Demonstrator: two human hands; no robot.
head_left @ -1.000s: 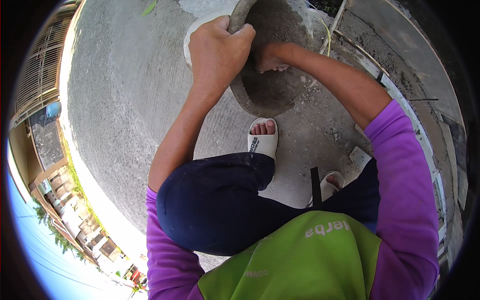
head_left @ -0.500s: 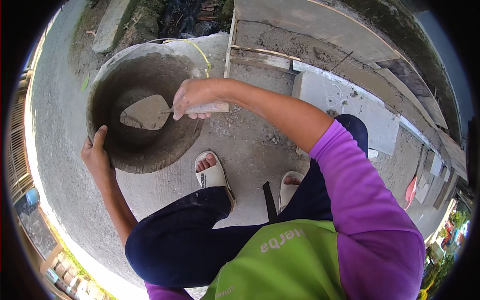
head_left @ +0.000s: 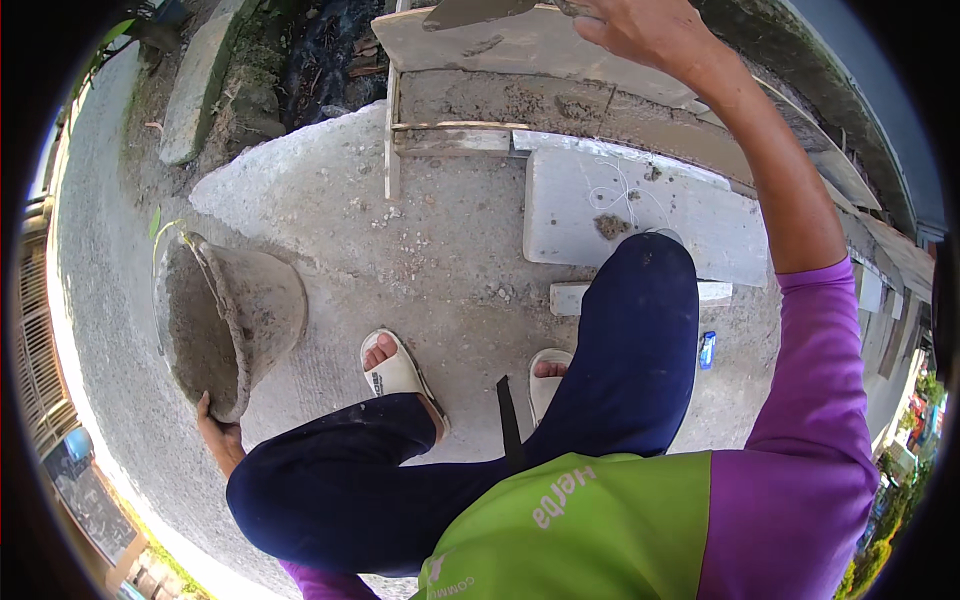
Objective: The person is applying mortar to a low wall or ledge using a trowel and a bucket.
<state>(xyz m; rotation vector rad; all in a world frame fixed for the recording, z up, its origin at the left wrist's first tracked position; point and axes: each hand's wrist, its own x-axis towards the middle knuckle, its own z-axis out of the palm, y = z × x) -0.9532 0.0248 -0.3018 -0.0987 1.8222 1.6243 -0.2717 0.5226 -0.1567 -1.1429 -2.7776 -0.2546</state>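
A mortar-crusted bucket point(head_left: 268, 300) leans over on the ground at the left, its mouth turned leftward. My left hand point(head_left: 222, 438) grips the near end of its rim; part of that hand is hidden behind my knee. At the top of the view, my right hand point(head_left: 645, 32) is closed on a trowel, its handle mostly covered or cut off by the picture edge. The grey trowel blade point(head_left: 472, 12) points left above the top of a form board point(head_left: 480, 45). Wet mortar point(head_left: 540, 102) lies in the trough below that board.
A pale slab point(head_left: 700, 225) carries string and a lump of mortar point(head_left: 611, 226). Beside my right knee are a short wood strip point(head_left: 568, 299) and a small blue packet point(head_left: 708, 350). A wooden stake point(head_left: 392, 150) stands at the form's left end, near a ditch point(head_left: 335, 60).
My right hand has lifted the trowel out of the bucket and carried it up and right, over the form. The bucket has tipped over leftward, with my left hand still on its rim.
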